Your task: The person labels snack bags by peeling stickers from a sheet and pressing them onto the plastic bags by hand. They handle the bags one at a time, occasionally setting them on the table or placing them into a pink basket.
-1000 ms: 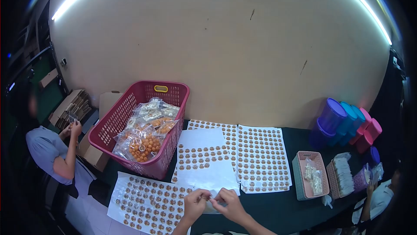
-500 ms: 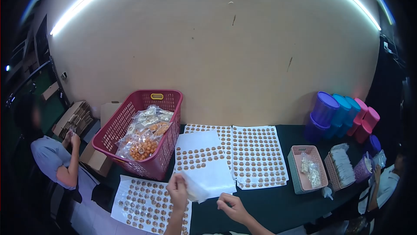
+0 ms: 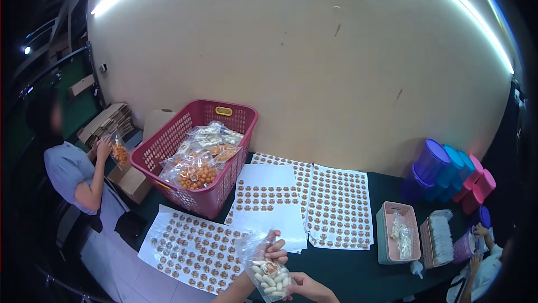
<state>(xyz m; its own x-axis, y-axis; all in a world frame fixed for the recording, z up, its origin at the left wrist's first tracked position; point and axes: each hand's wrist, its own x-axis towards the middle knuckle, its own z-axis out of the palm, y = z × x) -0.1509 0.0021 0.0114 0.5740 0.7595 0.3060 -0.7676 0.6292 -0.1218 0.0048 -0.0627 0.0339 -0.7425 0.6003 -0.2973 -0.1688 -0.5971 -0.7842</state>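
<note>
A clear plastic bag point(image 3: 272, 284) of white oval pieces, with a small round sticker on its front, is held up near the table's front edge. My left hand point(image 3: 276, 251) grips its upper part from behind, fingers closed on the plastic. At the bag's lower right side, my right hand point(image 3: 309, 287) has its fingers closed against the edge. Just beyond lies a sticker sheet point(image 3: 263, 221) with its lower part bare. Another sheet of round stickers point(image 3: 193, 250) lies to the left.
A maroon basket point(image 3: 224, 193) holds bags of orange balls and white pieces. Sticker sheets point(image 3: 340, 207) lie behind. On the right are a pink-lined basket point(image 3: 383, 241), a basket of white packets point(image 3: 441, 241) and coloured containers point(image 3: 434, 154). Co-workers point(image 3: 73, 171) are at both sides.
My hands have come together at the bag, which now faces me with its sticker showing. My view has shifted. The left co-worker now holds up a bag of orange balls.
</note>
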